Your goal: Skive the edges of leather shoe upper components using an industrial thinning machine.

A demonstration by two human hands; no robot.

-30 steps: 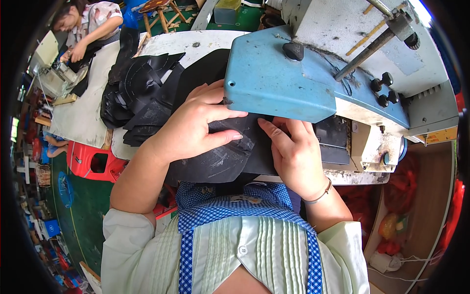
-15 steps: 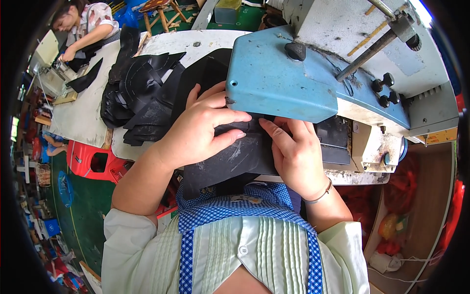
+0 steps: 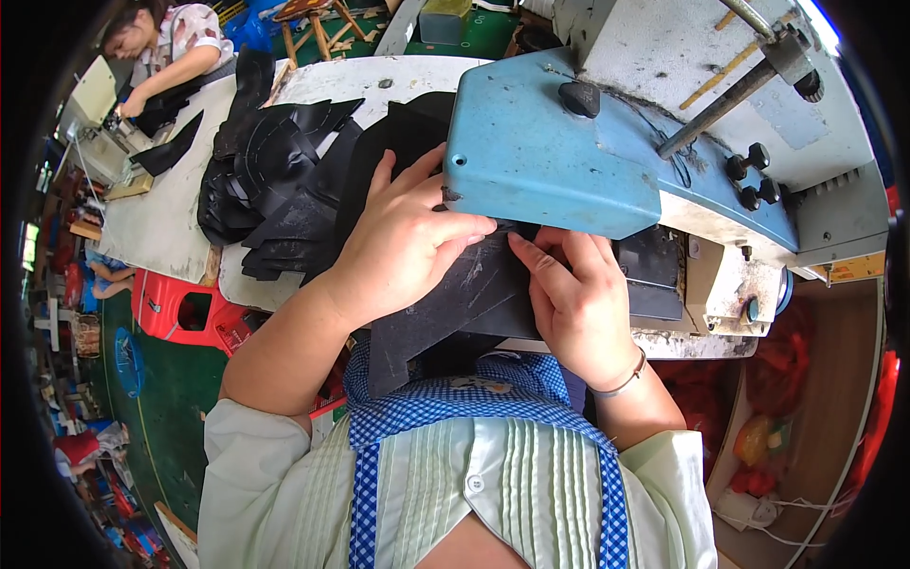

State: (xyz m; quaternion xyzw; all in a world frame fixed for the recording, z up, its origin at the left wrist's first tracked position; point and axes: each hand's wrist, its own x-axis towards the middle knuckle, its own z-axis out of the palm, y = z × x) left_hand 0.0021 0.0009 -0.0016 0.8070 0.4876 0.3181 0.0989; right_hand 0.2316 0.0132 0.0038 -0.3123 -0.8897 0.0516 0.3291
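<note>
At the far left, a co-worker (image 3: 171,71) bends over a separate machine whose details are too small to make out. Next, a red plastic stool (image 3: 166,303) stands below the desk (image 3: 412,71), and on the desk lies a heap of black cut pieces (image 3: 280,175); whether these are finished or waiting, I cannot determine. Right of the heap, my left hand (image 3: 398,251) rests on the black sheet (image 3: 450,294), forefinger and thumb tips close together at the edge of the blue machine head (image 3: 550,147); whether they pinch the material, I cannot tell. The sheet lies in front of and partly beneath that head, its lower corner hanging over the desk edge toward my apron (image 3: 474,403). My right hand (image 3: 578,294) stands apart from the left, forefinger laid on the sheet; its other fingers are partly concealed under the head, so any grip is unconfirmed. I judge the sheet to be mid-operation: it is placed at the head and not yet released, but the extent completed is unverified, since the housing hides the working point. At the far right, red bags (image 3: 773,337) are shadowed, their contents indistinct.
</note>
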